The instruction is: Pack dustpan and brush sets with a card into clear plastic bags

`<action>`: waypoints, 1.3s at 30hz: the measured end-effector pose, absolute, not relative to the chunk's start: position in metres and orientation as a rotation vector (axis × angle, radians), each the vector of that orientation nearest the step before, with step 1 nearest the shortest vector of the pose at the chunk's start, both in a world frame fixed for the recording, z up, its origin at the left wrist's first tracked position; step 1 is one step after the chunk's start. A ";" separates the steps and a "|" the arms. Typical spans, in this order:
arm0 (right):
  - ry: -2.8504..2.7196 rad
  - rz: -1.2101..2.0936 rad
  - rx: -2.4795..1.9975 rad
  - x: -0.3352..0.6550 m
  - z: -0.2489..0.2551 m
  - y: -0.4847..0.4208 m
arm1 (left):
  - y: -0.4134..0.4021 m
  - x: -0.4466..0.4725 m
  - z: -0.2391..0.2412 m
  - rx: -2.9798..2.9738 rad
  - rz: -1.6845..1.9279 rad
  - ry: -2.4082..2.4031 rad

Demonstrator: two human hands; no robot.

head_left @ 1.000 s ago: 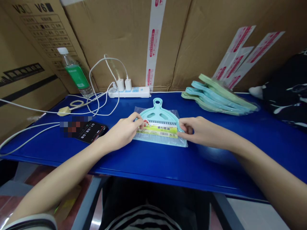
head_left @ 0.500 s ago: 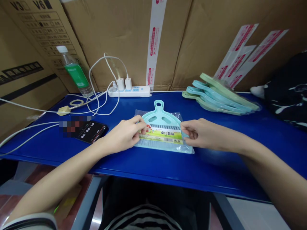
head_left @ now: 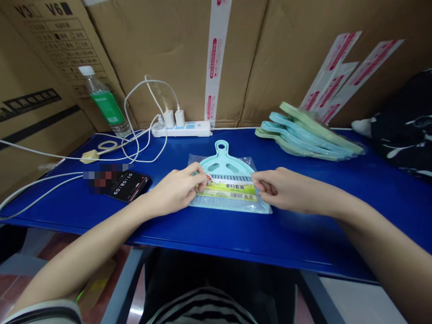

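Observation:
A light blue dustpan [head_left: 227,161] with a brush lies flat in a clear plastic bag [head_left: 265,208] on the blue table, its looped handle sticking out at the far side. Across the bag's middle runs a yellow-green paper label [head_left: 232,189] with printed characters. My left hand [head_left: 177,188] is closed at the left side of the bag, fingertips pinching by the label's left end. At the opposite side, my right hand [head_left: 286,188] is also closed, with curled fingers gripping the bag's right edge. Its fingertips partly hide that edge.
Several bagged green and blue dustpans [head_left: 307,137] are stacked at the back right. A power strip [head_left: 182,129] with white cables, a water bottle [head_left: 108,105] and a phone [head_left: 130,185] are on the left. Cardboard [head_left: 175,49] stands behind; dark patterned fabric [head_left: 405,128] lies far right.
Both hands keep their places at the bag's sides, and my right fingers look slightly more curled. The whole view has shifted a little. The phone's timer has advanced by one second.

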State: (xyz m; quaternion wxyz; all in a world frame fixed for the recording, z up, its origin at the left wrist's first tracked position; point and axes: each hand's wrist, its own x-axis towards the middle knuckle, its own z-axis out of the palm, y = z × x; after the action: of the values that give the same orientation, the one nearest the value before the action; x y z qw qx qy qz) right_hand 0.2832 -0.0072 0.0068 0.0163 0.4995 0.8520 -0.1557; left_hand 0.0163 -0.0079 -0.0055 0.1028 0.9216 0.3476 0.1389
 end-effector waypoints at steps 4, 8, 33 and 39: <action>2.731 -0.518 1.471 0.287 0.005 -0.003 | -0.009 0.017 -0.004 2.659 0.422 1.005; 2.816 -0.629 1.384 0.293 0.005 0.002 | -0.009 0.017 -0.001 2.602 0.415 1.013; 2.973 -0.331 1.662 0.254 -0.008 -0.009 | -0.016 0.027 -0.005 3.106 0.224 0.859; 2.983 -0.244 1.688 0.250 -0.013 -0.010 | -0.017 0.037 -0.008 3.239 -0.036 0.938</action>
State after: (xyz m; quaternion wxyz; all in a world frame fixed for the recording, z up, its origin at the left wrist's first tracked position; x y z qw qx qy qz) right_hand 0.2504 -0.0103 -0.0128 -0.1466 0.4860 0.8587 -0.0703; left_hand 0.0369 -0.0167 -0.0083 -0.1153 0.9541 0.2763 -0.0107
